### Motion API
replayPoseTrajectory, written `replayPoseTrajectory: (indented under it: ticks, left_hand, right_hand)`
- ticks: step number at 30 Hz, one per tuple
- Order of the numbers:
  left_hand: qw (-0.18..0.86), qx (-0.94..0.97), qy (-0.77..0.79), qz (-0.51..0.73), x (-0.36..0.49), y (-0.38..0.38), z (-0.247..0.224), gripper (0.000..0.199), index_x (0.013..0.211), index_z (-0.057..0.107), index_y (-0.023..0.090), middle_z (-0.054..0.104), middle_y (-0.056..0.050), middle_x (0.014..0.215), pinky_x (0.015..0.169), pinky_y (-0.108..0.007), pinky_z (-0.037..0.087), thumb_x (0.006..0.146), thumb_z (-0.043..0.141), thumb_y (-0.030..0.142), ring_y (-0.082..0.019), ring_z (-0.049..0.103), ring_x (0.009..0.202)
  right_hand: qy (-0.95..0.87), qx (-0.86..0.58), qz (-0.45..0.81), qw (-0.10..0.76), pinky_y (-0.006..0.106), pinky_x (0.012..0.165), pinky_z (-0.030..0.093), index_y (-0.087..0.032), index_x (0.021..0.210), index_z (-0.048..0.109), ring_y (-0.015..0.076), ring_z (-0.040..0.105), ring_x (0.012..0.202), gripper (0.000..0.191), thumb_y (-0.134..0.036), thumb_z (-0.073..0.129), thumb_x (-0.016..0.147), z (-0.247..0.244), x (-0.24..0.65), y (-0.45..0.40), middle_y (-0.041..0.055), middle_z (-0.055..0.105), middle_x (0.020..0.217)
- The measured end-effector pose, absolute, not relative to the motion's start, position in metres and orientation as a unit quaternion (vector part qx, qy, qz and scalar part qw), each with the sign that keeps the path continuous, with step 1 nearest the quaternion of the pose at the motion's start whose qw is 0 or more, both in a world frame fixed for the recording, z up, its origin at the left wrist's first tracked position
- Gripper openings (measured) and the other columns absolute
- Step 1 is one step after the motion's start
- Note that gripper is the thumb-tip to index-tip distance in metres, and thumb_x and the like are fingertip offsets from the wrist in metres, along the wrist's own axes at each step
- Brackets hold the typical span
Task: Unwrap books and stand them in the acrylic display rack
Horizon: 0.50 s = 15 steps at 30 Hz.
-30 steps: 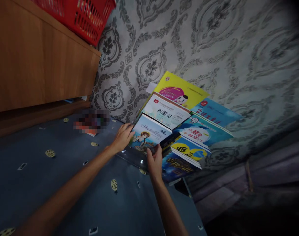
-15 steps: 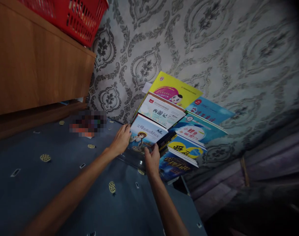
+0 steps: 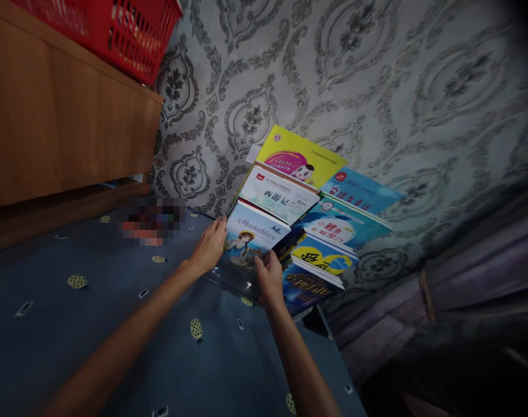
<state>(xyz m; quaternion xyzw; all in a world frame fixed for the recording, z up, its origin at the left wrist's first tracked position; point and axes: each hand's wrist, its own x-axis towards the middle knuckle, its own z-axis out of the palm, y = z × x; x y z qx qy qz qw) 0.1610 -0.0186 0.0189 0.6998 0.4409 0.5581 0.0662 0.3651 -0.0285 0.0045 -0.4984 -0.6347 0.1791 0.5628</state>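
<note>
Between my two hands stands a light blue book (image 3: 257, 231) with a girl in a yellow hat on its cover, in the front left of a tiered stand (image 3: 235, 278). My left hand (image 3: 209, 246) closes on its left edge, and my right hand (image 3: 269, 275) grips its lower right part, thumb on the cover. Behind it rise a white book (image 3: 277, 196) and a yellow book (image 3: 301, 159). To the right, a second column holds a teal book (image 3: 342, 223), a blue-and-yellow book (image 3: 322, 259) and a dark blue book (image 3: 309, 289).
The stand rests on a dark blue patterned cloth (image 3: 116, 324) against a patterned wall (image 3: 354, 75). At the upper left a red basket (image 3: 137, 40) sits on a wooden cabinet (image 3: 72, 110). A blurred-out orange item (image 3: 148, 223) lies left of the books. Purple curtains (image 3: 463, 289) hang at right.
The whole view has shifted slightly, with the books now a little further left in it. Both hands keep their places at the light blue book.
</note>
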Motion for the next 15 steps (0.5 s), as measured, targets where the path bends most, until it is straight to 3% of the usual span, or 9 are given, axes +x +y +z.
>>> replayPoseTrajectory:
  ticks: [5,10,15]
  left_hand:
    - [0.052,0.699,0.466,0.540,0.163,-0.018,0.017,0.041,0.137,0.050,0.012,0.055,-0.020,0.143,0.114,-0.046,0.044,0.099,0.039,0.020,-0.027,0.052,0.135]
    - [0.026,0.700,0.483,0.525,0.155,-0.023,0.029,0.031,0.125,0.056,0.014,0.060,-0.018,0.132,0.108,-0.047,0.047,0.098,0.047,0.027,-0.030,0.056,0.127]
    - [-0.030,0.724,0.420,0.546,0.141,-0.021,0.072,0.053,0.146,0.041,0.020,0.056,-0.014,0.137,0.111,-0.045,0.042,0.097,0.053,0.035,-0.028,0.052,0.130]
  right_hand:
    - [-0.632,-0.495,0.197,0.563,0.044,0.092,0.054,-0.020,0.114,0.062,0.0287,0.067,0.103,0.039,-0.036,0.059,0.078,0.004,0.364,-0.028,0.0104,0.074,0.110]
    - [-0.621,-0.493,0.195,0.577,0.048,0.097,0.052,-0.019,0.116,0.062,0.0301,0.067,0.107,0.043,-0.035,0.060,0.076,0.002,0.360,-0.029,0.0113,0.073,0.113]
    - [-0.615,-0.502,0.174,0.582,0.048,0.097,0.052,-0.020,0.120,0.061,0.0299,0.068,0.107,0.047,-0.033,0.060,0.075,0.001,0.357,-0.027,0.0110,0.074,0.115]
